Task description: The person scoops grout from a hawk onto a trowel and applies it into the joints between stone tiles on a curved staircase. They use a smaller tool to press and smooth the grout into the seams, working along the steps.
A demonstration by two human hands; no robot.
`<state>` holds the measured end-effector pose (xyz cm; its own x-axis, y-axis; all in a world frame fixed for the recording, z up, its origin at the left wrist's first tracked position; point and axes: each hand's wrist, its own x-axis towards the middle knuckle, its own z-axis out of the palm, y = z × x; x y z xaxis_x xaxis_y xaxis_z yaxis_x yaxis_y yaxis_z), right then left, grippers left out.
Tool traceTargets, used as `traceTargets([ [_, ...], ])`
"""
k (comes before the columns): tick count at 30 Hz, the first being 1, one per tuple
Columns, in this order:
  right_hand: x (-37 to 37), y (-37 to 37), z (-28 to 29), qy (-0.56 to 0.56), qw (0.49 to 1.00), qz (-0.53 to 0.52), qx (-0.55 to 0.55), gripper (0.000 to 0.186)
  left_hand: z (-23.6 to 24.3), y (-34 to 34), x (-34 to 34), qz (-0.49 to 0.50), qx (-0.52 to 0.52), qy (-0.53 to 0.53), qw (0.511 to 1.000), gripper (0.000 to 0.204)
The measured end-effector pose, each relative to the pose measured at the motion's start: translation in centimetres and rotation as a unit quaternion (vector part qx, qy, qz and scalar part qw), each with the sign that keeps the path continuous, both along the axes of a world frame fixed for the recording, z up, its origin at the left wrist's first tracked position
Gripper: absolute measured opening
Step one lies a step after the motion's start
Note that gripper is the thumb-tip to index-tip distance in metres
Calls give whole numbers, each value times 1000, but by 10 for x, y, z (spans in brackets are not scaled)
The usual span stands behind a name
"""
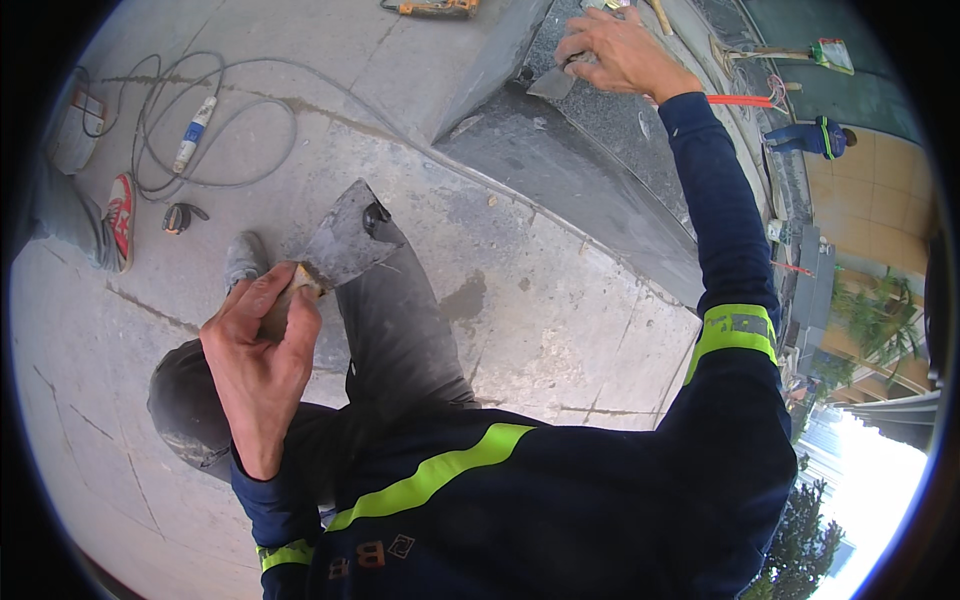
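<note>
My left hand [255, 375] is closed round the handle of a wide putty knife [340, 240], held above my bent leg. A dab of dark paste [376, 216] sits near the far corner of its grey-smeared blade. At the upper right, my right arm reaches out to an angular grey stone block [590, 175]. My right hand [628, 55] grips a small scraper [553, 84], whose blade lies at the block's top edge by a corner. The fingers hide most of that scraper's handle.
A grey cable [290, 135] loops over the concrete, with a blue-and-white cylindrical piece [195, 135] on it. A tape measure [178, 217] lies near another person's red shoe [121, 222]. An orange power tool [437, 8] is at the top. Another worker [815, 137] stands far right.
</note>
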<state>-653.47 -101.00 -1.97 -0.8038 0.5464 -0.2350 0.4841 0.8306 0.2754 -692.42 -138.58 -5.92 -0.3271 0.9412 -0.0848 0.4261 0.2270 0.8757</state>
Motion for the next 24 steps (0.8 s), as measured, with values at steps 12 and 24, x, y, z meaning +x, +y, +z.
traceTargets([
  [12,4,-9,-3,-72,988,-120,58,27,2,0,2,-4,6,-1,1000,29],
  [24,2,-97,59,201,887,-198,-364,35,-46,34,46,-122,-117,-336,927,28],
])
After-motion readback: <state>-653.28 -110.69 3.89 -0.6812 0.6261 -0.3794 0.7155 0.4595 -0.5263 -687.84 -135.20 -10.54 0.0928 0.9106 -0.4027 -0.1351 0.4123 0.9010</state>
